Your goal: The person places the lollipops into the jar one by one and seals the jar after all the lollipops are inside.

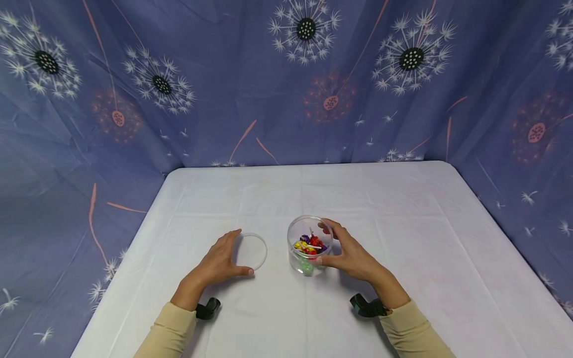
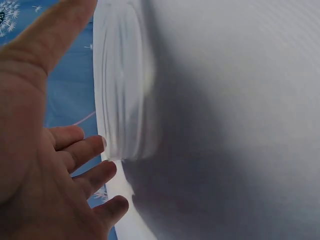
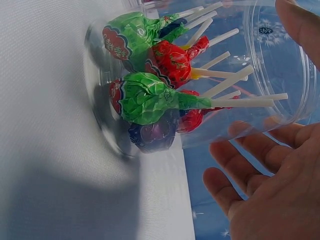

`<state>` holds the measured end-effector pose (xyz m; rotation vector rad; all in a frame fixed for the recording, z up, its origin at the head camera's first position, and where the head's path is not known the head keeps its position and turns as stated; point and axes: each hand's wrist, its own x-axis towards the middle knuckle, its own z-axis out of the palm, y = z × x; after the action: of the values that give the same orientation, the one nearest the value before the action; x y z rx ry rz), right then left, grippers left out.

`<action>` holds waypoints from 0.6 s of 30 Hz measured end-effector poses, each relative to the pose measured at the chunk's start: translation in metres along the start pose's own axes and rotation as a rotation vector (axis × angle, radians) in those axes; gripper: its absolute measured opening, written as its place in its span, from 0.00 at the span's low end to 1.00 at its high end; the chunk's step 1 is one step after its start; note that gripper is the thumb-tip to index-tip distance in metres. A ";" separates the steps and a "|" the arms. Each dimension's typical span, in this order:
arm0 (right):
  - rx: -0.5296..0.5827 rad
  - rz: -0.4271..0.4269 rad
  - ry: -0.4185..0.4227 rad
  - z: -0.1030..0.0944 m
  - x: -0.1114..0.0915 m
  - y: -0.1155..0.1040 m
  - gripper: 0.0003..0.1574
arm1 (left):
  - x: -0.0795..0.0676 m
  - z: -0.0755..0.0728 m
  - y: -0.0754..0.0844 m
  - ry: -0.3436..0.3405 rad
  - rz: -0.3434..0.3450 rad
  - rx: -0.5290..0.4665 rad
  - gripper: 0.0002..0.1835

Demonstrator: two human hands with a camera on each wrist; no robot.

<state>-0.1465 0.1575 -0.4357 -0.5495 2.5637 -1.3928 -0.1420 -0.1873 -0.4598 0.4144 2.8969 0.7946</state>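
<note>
A clear round plastic jar [image 1: 293, 258] stands upright and without a cover, holding several wrapped lollipops [image 3: 145, 97] in green, red, yellow and purple, sticks toward the mouth. My right hand [image 1: 351, 256] holds it near the rim, thumb on the near side and fingers round the far side. To the left, a clear round lid [image 1: 266, 251] lies flat on the white table. My left hand [image 1: 219, 259] is spread beside that lid, thumb at its near edge and fingertips by its far edge. In the left wrist view its fingers are loosely bent next to the lid's ridged side.
A white cloth covers the table [image 1: 380, 199]. Blue curtains [image 1: 250, 89] with a dandelion print hang behind it and along both sides. Black wrist cameras [image 1: 368, 306] are strapped under both forearms, close over the cloth.
</note>
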 end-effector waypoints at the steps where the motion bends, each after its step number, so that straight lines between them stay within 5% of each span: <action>1: 0.001 0.003 0.000 0.000 0.000 0.000 0.56 | 0.000 0.001 -0.001 -0.003 -0.001 0.000 0.59; 18: 0.002 -0.005 0.000 0.001 0.001 0.002 0.55 | -0.002 0.013 -0.010 0.048 0.011 0.043 0.58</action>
<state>-0.1471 0.1573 -0.4377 -0.5563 2.5629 -1.3967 -0.1402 -0.1895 -0.4759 0.4219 2.9634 0.7547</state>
